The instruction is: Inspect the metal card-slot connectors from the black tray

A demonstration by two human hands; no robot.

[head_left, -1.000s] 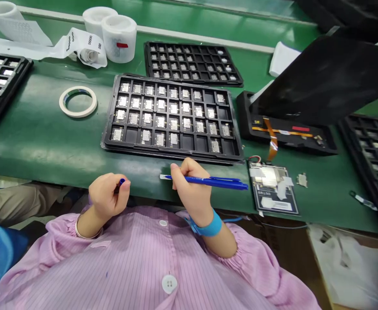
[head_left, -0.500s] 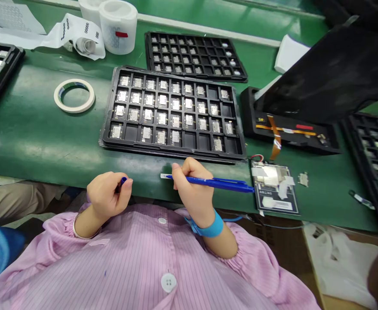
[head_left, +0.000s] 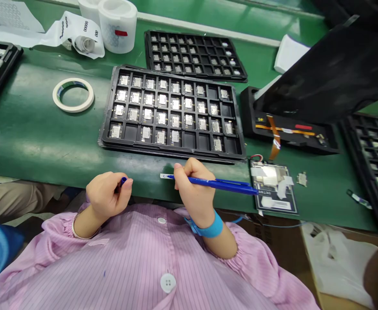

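Note:
My right hand point(head_left: 195, 189) is closed around a blue pen point(head_left: 225, 185) with a clip. The pen lies nearly level, its short whitish end pointing left and its far end over the edge of a circuit board with a screen point(head_left: 275, 193). My left hand point(head_left: 108, 193) is closed too, with a small blue pen piece point(head_left: 123, 181) showing between thumb and forefinger; its end looks hollow. Both hands are at the front edge of the green table. Just beyond them sits a black compartment tray point(head_left: 172, 148) of small silvery modules, some of its compartments bare.
Masking tape point(head_left: 57, 97) lies on the left. Behind are another tray point(head_left: 204, 41) and a white roll point(head_left: 118, 30). On the right stand a black fixture point(head_left: 292, 144) with an orange flex cable point(head_left: 275, 142), a loose module point(head_left: 302, 179) and another tray point(head_left: 353, 142).
The pen and my right hand have shifted very slightly right, and the pen's far end dips a little lower. My left hand stays nearly the same; the whole view moves slightly.

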